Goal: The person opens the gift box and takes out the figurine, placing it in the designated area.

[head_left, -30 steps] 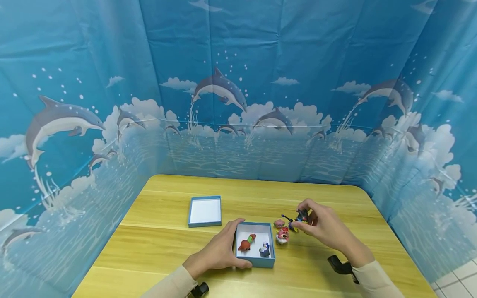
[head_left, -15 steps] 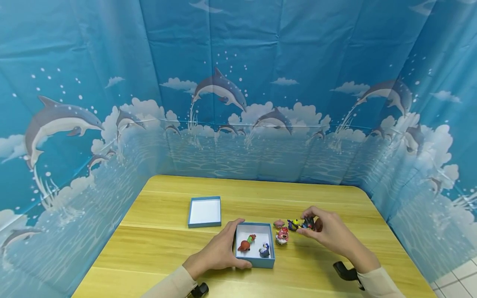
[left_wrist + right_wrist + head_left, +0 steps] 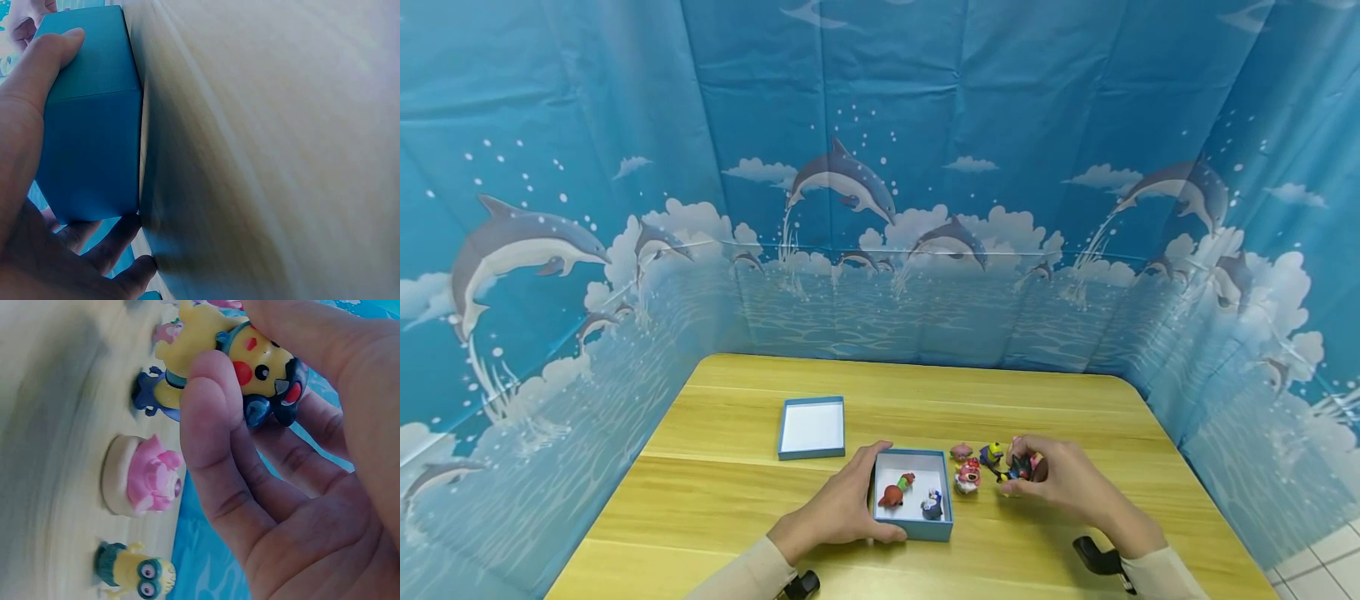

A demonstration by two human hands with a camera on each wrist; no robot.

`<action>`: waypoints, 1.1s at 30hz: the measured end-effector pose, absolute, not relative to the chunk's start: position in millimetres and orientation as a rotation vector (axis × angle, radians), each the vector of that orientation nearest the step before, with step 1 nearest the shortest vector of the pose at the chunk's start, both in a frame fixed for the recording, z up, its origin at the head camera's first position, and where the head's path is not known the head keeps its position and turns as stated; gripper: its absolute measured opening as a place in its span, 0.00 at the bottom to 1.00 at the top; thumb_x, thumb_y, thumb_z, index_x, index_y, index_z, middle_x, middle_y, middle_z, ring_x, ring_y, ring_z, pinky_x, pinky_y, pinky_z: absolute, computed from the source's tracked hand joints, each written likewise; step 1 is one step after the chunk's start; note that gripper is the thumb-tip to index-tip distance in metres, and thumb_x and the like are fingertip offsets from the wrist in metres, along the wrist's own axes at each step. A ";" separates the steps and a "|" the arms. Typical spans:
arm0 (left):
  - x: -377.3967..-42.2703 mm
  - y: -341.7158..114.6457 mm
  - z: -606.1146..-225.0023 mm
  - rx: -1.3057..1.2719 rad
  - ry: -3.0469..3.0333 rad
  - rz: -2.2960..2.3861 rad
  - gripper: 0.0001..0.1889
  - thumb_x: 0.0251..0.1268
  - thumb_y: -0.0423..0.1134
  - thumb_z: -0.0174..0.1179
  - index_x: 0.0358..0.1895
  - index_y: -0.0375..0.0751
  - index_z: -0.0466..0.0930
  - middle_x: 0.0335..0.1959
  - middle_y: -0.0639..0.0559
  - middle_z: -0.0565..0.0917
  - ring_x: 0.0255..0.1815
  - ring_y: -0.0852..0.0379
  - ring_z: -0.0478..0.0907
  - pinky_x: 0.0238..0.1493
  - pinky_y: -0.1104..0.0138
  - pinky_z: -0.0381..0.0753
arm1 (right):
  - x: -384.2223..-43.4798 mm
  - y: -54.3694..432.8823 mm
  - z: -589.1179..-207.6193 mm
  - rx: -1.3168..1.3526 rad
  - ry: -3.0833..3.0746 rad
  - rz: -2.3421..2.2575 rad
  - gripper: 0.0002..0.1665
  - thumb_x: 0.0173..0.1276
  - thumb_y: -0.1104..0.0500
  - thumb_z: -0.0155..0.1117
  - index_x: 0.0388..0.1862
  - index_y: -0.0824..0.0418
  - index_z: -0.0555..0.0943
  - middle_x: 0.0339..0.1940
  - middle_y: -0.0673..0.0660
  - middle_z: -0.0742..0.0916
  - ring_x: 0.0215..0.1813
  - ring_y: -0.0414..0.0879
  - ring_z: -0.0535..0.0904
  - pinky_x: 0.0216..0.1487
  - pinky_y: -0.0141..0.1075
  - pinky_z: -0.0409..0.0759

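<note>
My left hand (image 3: 842, 500) grips a blue box (image 3: 913, 530), thumb along its front and fingers along its far left side. Within the box lie a reddish-brown figurine (image 3: 891, 495) with a green part and a dark blue-and-white figurine (image 3: 932, 505). My right hand (image 3: 1067, 479) pinches a yellow figurine (image 3: 203, 337) with red cheeks and a dark hat between thumb and fingers. In the head view, my fingers partly cover it. Just left of that hand stand a yellow-and-blue figurine (image 3: 991, 452), a pink-and-white figurine (image 3: 967, 477) and a small pink figurine (image 3: 961, 451).
A blue-rimmed lid (image 3: 812, 427) lies inside-up behind the box, to its left. In the right wrist view, a goggle-eyed yellow figurine (image 3: 134, 569) and a pink figurine on a pale base (image 3: 117, 478) stand on the wooden table (image 3: 715, 483). A dolphin-print curtain (image 3: 880, 317) surrounds the table.
My right hand has carried the yellow figurine rightward and then slightly nearer, away from the yellow-and-blue figurine. My left hand and the box have stayed put.
</note>
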State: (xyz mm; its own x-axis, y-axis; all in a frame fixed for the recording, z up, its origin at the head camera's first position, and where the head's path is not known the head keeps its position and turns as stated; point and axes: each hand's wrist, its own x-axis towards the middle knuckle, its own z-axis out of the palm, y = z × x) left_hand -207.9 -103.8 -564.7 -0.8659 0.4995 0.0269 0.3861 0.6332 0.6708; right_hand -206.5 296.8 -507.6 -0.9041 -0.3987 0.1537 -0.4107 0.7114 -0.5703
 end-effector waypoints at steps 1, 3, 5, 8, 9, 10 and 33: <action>-208.1 -103.9 -564.9 0.736 2.690 1.051 0.73 0.54 0.72 0.89 0.97 0.51 0.53 0.85 0.49 0.74 0.69 0.55 0.82 0.71 0.48 0.87 | -206.4 296.2 -509.4 0.686 -2.891 0.964 0.21 0.70 0.48 0.91 0.50 0.55 0.89 0.41 0.47 0.90 0.28 0.31 0.78 0.32 0.31 0.79; -208.3 -104.1 -565.1 0.739 2.689 1.052 0.73 0.54 0.72 0.89 0.97 0.51 0.53 0.85 0.49 0.74 0.69 0.55 0.82 0.72 0.48 0.87 | -206.5 295.3 -512.9 0.702 -2.893 0.951 0.21 0.69 0.48 0.92 0.48 0.53 0.87 0.40 0.46 0.89 0.28 0.31 0.77 0.33 0.31 0.78; -208.4 -104.2 -565.0 0.740 2.688 1.054 0.73 0.54 0.72 0.88 0.97 0.51 0.53 0.86 0.49 0.74 0.69 0.55 0.82 0.72 0.48 0.87 | -206.8 293.6 -516.2 0.708 -2.894 0.929 0.22 0.68 0.48 0.92 0.47 0.52 0.86 0.40 0.45 0.89 0.29 0.31 0.75 0.34 0.31 0.77; -208.1 -104.3 -564.1 0.739 2.683 1.059 0.73 0.54 0.72 0.88 0.97 0.51 0.53 0.86 0.49 0.73 0.69 0.55 0.82 0.72 0.48 0.87 | -207.7 290.6 -520.5 0.693 -2.921 0.923 0.22 0.67 0.47 0.93 0.45 0.50 0.84 0.40 0.43 0.89 0.32 0.31 0.75 0.36 0.31 0.76; -207.8 -104.2 -563.7 0.738 2.683 1.058 0.73 0.54 0.71 0.89 0.97 0.51 0.53 0.86 0.48 0.74 0.69 0.55 0.82 0.71 0.48 0.87 | -208.0 289.8 -521.9 0.691 -2.930 0.920 0.23 0.67 0.47 0.93 0.45 0.50 0.84 0.40 0.42 0.90 0.35 0.31 0.76 0.37 0.32 0.76; -207.4 -104.1 -563.3 0.737 2.683 1.056 0.73 0.54 0.71 0.89 0.97 0.51 0.53 0.85 0.48 0.74 0.69 0.55 0.82 0.71 0.48 0.87 | -208.0 288.8 -523.0 0.685 -2.941 0.922 0.23 0.67 0.47 0.93 0.45 0.50 0.84 0.41 0.42 0.90 0.37 0.31 0.77 0.38 0.32 0.77; -206.4 -103.5 -562.0 0.725 2.684 1.055 0.73 0.54 0.71 0.89 0.96 0.51 0.53 0.85 0.49 0.74 0.68 0.56 0.82 0.72 0.49 0.87 | -208.8 285.3 -532.6 0.674 -2.953 1.025 0.20 0.71 0.54 0.90 0.51 0.54 0.85 0.48 0.52 0.94 0.34 0.31 0.86 0.38 0.32 0.85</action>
